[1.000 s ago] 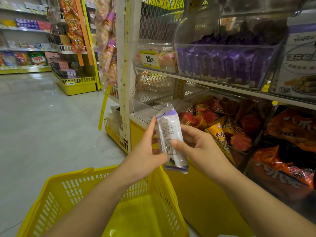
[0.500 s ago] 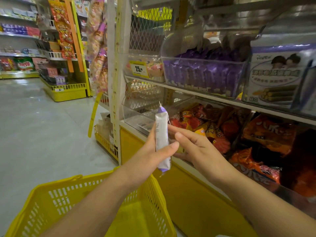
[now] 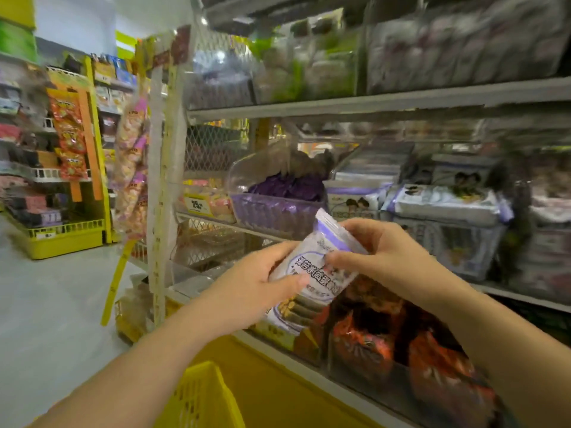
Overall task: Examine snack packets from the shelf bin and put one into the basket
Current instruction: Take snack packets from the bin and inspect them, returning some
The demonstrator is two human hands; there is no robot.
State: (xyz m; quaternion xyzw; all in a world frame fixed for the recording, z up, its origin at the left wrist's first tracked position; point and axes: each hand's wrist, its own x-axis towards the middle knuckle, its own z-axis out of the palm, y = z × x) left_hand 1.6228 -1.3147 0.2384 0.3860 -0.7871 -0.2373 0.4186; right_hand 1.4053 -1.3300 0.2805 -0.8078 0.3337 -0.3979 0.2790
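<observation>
— While the packet (image 3: 312,273) sits at mid-frame, front label up, who has it?
— Both hands. The left hand (image 3: 256,282) curls its grip round the packet's left edge, thumb across the face. The right hand (image 3: 386,254) pinches the upper end between thumb and fingers.
— What could go wrong?
— Most likely a slip. The film looks slick, and each grip takes only an edge. If one hand lets go before the other firms up, the packet could drop onto the orange bags (image 3: 367,341) just below it at lower right, not into the basket (image 3: 200,396).
— Where is the basket?
— Bottom centre, with only a yellow corner showing, well down and left of the packet. A blind toss might strike the rim.
— Is anything in the way?
— The left forearm (image 3: 139,366) crosses beside that corner. Behind the hands, the bin (image 3: 278,208) of purple packets stands at centre, with a price tag (image 3: 196,203) to its left. The frame is blurred, so small print can't be read.
</observation>
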